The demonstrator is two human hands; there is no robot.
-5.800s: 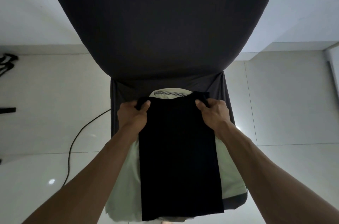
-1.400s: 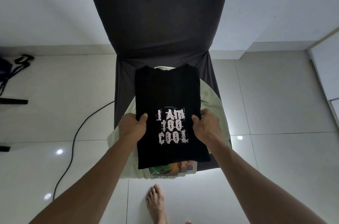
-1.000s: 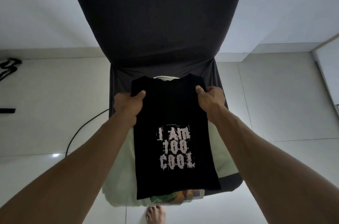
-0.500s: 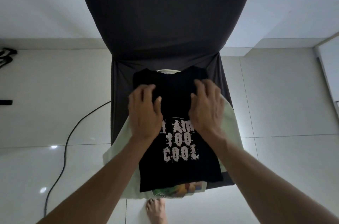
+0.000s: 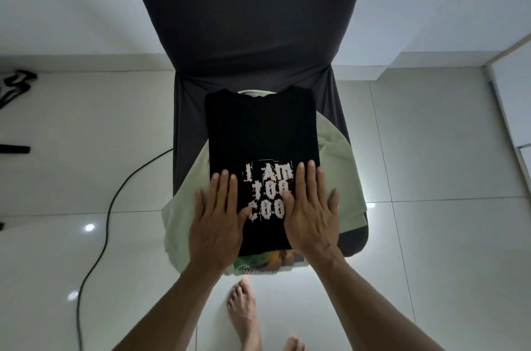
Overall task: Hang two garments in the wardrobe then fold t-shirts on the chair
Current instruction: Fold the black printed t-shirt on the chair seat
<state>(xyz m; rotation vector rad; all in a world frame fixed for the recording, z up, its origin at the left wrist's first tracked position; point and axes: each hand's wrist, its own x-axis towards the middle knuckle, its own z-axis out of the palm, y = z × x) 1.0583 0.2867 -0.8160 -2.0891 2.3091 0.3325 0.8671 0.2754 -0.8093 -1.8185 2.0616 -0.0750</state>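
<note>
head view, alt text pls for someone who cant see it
Both hands, left hand and right hand, press flat on a folded black t-shirt printed "I AM TOO COOL". It lies on a pale green t-shirt on a dark covered chair, above a white tiled floor.

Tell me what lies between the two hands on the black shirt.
In the head view, between the left hand and right hand lies the black t-shirt itself, with its white printed lettering. Both hands press flat on it.
</note>
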